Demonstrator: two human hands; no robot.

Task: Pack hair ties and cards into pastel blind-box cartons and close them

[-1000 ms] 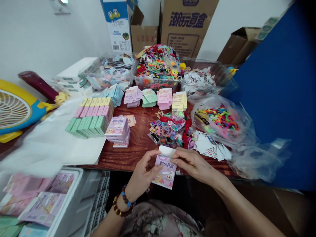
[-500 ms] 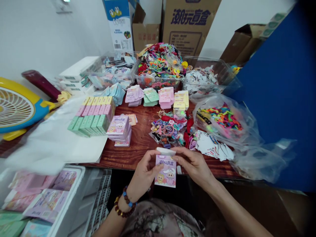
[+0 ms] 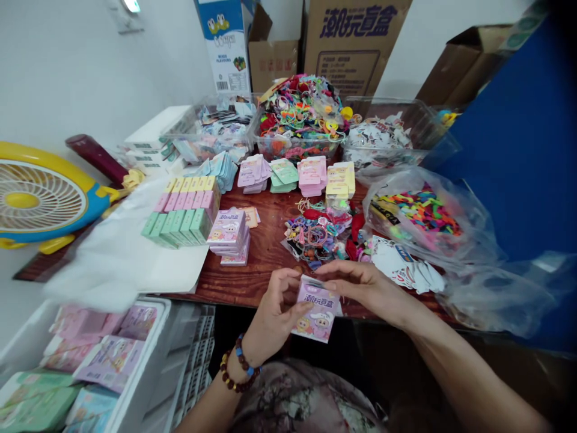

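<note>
A small purple cardboard box [image 3: 315, 316] with cartoon figures is held upright, slightly tilted, just off the table's front edge. My left hand [image 3: 282, 307] closes around its left side, thumb across the front. At the top right corner, my right hand [image 3: 365, 288] grips the box with thumb in front and fingers behind the top edge. Beyond my hands lies a pile of small hair ties and trinkets [image 3: 315, 231]. Left of that pile stands a stack of matching purple boxes [image 3: 228, 231].
Rows of yellow, pink and green boxes [image 3: 184, 210] stand at left. Flat card stacks [image 3: 283, 174] line the middle, before clear bins of trinkets [image 3: 300, 120]. A plastic bag [image 3: 433, 216] and white cutouts [image 3: 401, 264] are at right; a foam crate [image 3: 157, 325] and fan [image 3: 40, 198] at left.
The white flap raised above the box has been folded down at its top. The box now tilts, and my right hand has moved down against its upper right corner. The view has shifted left.
</note>
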